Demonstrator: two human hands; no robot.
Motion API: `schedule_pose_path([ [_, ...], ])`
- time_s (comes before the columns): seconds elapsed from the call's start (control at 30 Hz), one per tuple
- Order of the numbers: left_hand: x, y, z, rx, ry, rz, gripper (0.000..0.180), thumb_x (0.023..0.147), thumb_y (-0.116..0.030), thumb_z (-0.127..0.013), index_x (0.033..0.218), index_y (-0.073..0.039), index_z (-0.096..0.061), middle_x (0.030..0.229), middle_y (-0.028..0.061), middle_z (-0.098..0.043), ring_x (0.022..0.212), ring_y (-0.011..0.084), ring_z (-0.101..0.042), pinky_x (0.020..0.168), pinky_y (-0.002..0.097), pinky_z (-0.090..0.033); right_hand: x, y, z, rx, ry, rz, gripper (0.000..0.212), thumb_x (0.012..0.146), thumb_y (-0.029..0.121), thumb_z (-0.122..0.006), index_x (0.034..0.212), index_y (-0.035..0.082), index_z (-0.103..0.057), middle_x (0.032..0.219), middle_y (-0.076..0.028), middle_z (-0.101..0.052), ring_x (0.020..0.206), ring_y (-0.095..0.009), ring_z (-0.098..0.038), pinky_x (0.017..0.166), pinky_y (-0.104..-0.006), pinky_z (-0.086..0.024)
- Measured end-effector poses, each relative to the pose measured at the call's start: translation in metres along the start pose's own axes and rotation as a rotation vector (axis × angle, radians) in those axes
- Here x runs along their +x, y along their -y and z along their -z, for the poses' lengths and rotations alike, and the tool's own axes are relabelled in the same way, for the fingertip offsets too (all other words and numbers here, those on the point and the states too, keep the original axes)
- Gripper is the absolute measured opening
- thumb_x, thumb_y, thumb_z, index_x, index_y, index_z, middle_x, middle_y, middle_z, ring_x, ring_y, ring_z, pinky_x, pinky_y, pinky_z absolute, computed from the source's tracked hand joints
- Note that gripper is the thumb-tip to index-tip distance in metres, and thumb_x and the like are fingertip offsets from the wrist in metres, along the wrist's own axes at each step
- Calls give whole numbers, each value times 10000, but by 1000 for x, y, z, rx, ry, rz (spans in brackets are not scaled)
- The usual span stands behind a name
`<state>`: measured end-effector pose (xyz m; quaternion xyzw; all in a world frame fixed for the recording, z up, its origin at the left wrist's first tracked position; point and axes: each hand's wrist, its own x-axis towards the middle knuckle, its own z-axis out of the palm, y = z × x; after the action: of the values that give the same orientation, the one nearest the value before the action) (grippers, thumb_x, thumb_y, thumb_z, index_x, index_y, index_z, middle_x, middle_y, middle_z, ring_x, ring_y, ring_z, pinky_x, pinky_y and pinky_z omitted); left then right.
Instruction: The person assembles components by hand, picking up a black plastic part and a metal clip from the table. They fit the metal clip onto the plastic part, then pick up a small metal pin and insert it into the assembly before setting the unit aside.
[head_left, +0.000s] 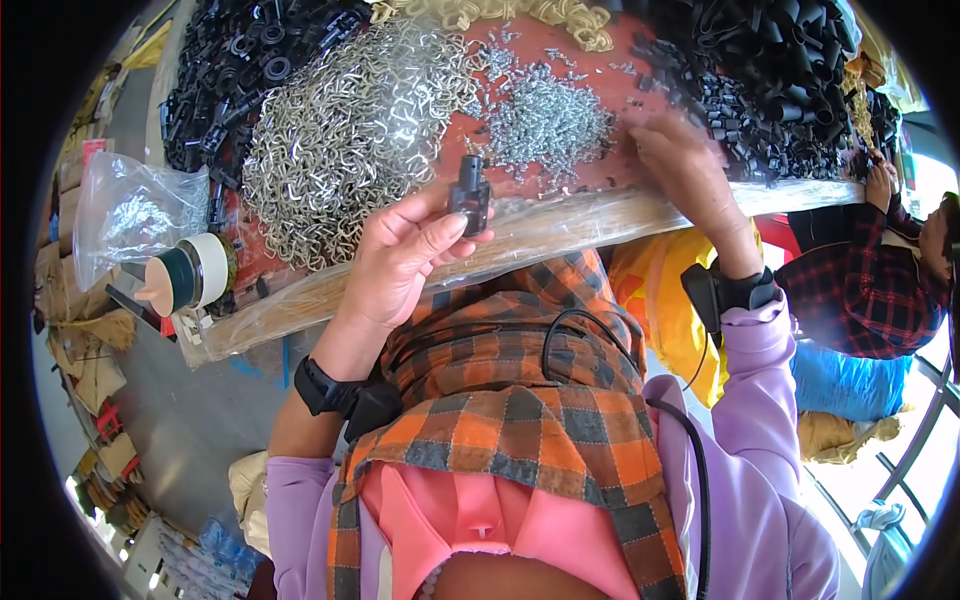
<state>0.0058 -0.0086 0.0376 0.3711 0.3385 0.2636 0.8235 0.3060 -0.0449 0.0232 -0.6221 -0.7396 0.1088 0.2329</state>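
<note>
My left hand (405, 250) is closed around a small black plastic fitting (468, 200), pinched between thumb and fingers. The fitting stands upright, its narrower round stub on top. Over the red tabletop, my right hand (685, 165) reaches beside a heap of small silvery screws (550, 122). Its fingers are smeared by motion, so their grip cannot be made out. Small black pieces (755, 120) lie just to the right of that hand. A large pile of bent metal hooks or rings (340, 140) spreads to the left of the screws.
More black plastic parts (225, 80) are heaped at the far left, and black tubular parts (790, 50) at the far right. Cream-coloured loops (500, 12) lie at the back. A clear plastic bag (135, 215) and rolls of tape (195, 272) sit at the left edge. Another person (880, 260) works at the right.
</note>
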Motion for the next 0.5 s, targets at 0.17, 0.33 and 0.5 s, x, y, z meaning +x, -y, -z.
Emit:
schedule_pose_path([
  [0.17,-3,2,-1,-11,-1,-17,296,778,-111,-541,1043,13,-494,931,79,-566,790,137,-567,656,192,-454,-2,1,-1,-34,-47,95,69,755,46,-498,814,20,-524,767,-85,-514,622,-196,-532,565,-259,-402],
  [0.33,-2,7,0,-15,6,-50,296,774,-105,-546,1034,27,-495,903,74,-562,777,135,-566,659,197,-457,-1,35,-12,890,43,-480,61,793,86,-490,826,37,-508,783,-51,-522,618,-102,-514,522,-187,-371],
  [0.5,-2,9,-5,-7,-9,-31,303,764,-98,-559,1022,50,-496,891,75,-558,772,123,-559,670,205,-459,5,97,-31,1511,108,-495,108,811,145,-499,861,49,-499,837,-35,-508,567,-48,-438,484,-132,-306],
])
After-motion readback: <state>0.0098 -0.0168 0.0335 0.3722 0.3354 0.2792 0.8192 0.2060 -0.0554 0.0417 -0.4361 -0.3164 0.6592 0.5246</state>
